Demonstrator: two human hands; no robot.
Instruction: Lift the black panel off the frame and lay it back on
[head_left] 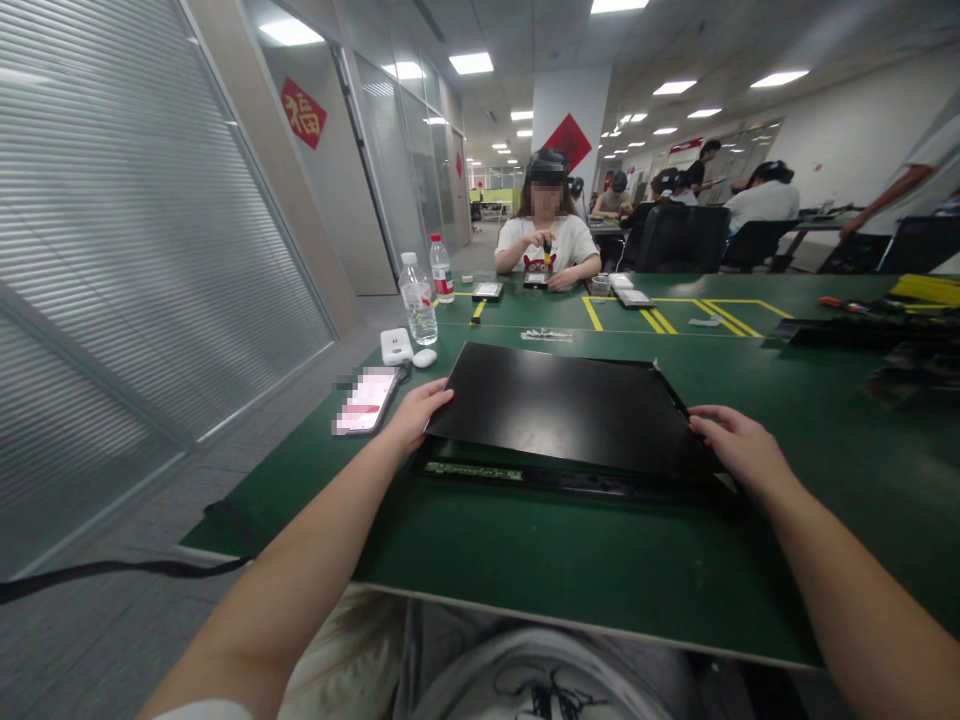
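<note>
A dark, glossy display panel (562,405) lies in front of me, tilted slightly over a black frame (600,482). Along the frame's near left side a green circuit strip (474,471) shows. My left hand (421,412) grips the panel's left edge between thumb and fingers. At the right edge, my right hand (735,440) pinches the panel's side near the frame; whether it also touches the frame I cannot tell. Most of the frame is hidden under the panel.
Left of the panel are a phone (366,400), a white charger (396,347) and two bottles (418,300). Across the green table (585,560) a person (546,235) works on a small device. Black parts (847,335) and tools lie at the far right.
</note>
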